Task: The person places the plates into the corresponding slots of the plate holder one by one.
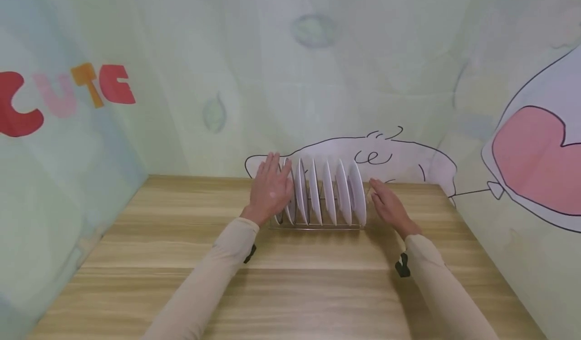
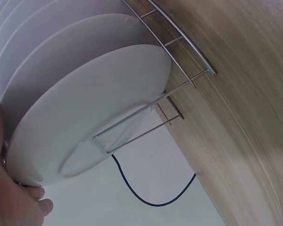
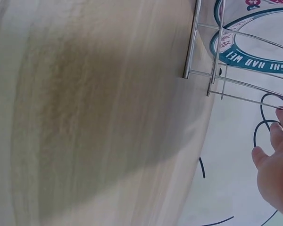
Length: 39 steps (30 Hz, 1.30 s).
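Note:
Several white plates (image 1: pixel 330 191) stand on edge in a row in a metal wire plate rack (image 1: pixel 317 227). At the rack's left end, my left hand (image 1: pixel 271 188) holds the outermost plate (image 2: pixel 94 108) by its upper edge, with fingertips on its outer side; part of the hand is cut off in the left wrist view. My right hand (image 1: pixel 389 204) is at the opposite end, where its fingers pinch the upper part of the wire end frame (image 3: pixel 247 87). In the right wrist view, the endmost plate shows a teal patterned rim (image 3: pixel 254 61) with white lettering.
The rack stands near the back of a wood-grain table (image 1: pixel 308 289). Close behind it is a printed fabric backdrop (image 1: pixel 254 77) with cartoon drawings. Backdrop also rises along the left and right sides of the table.

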Each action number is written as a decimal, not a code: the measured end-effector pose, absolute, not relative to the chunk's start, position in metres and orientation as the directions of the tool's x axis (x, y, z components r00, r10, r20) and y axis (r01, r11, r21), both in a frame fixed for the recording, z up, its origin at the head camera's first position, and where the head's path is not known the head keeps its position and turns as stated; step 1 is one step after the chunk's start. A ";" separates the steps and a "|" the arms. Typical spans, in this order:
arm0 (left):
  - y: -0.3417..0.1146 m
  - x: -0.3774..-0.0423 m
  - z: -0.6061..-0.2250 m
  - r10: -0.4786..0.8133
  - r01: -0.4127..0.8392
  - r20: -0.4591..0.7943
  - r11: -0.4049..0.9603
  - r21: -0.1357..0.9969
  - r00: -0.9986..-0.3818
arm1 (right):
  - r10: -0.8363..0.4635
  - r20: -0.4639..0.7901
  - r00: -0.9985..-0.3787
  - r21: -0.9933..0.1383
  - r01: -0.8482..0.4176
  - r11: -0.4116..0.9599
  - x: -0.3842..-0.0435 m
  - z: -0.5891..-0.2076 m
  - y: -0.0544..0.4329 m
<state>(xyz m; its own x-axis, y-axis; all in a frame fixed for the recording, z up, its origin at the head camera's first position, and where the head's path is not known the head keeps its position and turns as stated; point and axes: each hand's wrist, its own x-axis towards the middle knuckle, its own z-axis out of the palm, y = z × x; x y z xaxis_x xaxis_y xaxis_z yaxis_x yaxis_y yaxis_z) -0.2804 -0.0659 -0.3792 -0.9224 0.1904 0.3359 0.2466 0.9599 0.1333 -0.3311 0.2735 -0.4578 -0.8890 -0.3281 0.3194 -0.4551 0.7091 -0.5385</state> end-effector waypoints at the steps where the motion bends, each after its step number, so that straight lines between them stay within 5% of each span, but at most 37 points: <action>1: -0.066 -0.280 -0.380 0.192 0.248 0.339 0.960 0.130 -0.921 | -0.325 0.321 -0.890 -0.539 -0.454 0.710 -0.330 -0.458 0.274; 39: -0.070 -0.234 -0.383 0.186 0.255 0.411 0.960 0.118 -0.893 | -0.351 0.308 -0.884 -0.563 -0.467 0.682 -0.287 -0.460 0.269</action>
